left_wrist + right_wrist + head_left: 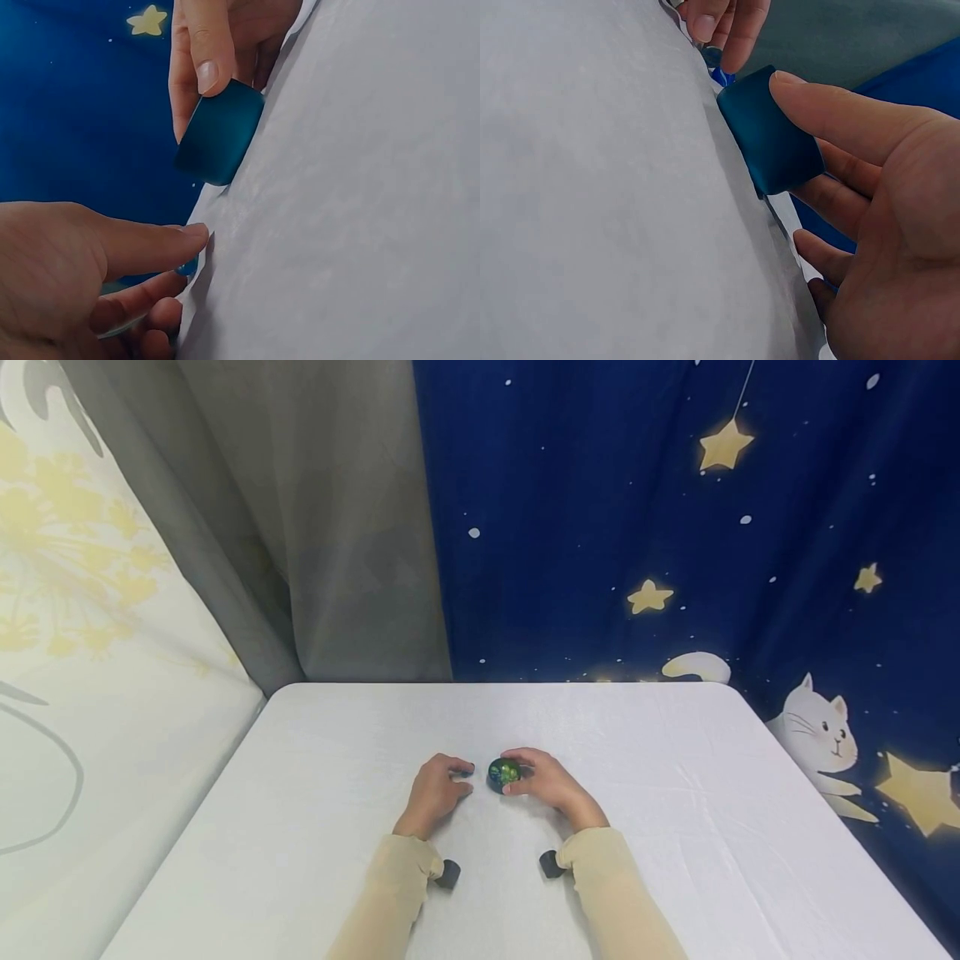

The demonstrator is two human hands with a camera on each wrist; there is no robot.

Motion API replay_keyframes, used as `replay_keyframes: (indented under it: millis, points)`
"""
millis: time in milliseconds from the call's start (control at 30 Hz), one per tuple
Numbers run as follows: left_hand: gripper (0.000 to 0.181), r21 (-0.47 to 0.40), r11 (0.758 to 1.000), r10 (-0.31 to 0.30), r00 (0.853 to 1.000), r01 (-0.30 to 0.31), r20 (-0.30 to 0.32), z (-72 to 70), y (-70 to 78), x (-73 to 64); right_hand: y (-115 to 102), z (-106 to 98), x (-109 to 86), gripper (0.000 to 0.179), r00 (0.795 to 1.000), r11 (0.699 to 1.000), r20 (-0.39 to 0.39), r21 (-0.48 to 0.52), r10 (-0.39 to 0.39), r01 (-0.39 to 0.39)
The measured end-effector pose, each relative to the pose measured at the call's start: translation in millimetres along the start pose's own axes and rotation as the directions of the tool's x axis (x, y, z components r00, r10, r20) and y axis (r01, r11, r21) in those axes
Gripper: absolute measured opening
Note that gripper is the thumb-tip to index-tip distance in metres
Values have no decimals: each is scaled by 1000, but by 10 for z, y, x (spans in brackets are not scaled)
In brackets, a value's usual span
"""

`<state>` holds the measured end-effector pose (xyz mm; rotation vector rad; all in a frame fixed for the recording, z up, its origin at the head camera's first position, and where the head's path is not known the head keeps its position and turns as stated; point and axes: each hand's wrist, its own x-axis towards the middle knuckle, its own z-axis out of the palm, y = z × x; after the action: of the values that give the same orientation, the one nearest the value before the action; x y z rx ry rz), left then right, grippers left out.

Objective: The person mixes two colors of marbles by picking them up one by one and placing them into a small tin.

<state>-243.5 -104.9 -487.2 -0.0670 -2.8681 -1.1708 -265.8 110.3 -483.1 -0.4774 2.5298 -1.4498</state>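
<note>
My right hand (551, 781) grips a small round teal tin (769, 135) by its side, thumb on one side and fingers on the other. From above, the top of the tin (503, 773) shows shiny green and yellowish shapes; whether these are contents or a printed lid I cannot tell. The tin stands on the white table. Just left of it, my left hand (437, 789) pinches a small shiny blue piece (187, 266) between thumb and fingers, low over the cloth. Most of that piece is hidden by the fingertips, so its kind is unclear.
A white cloth covers the table (315, 860), which has rounded far corners. Behind it hang a grey curtain (360, 527) and a dark blue curtain (562, 485) with stars and a white cat. A pale patterned cloth (112, 735) hangs at the left. Each wrist carries a black camera (447, 874).
</note>
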Motion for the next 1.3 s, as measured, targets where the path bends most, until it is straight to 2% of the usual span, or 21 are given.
replay_keyframes:
  millis: [600,1000,1300]
  points:
    - [23,44,998,37,997,-34,-65,39,-25,15,8,7,6,56,1000,1000,-3,0,-2,2]
    - [19,40,998,46,997,-44,-59,25,-5,-3,8,-3,-3,56,1000,1000,2,9,-9,9]
    - [17,-20,999,32,999,-33,-37,17,43,-12,1,-5,-7,55,1000,1000,-2,-11,0,0]
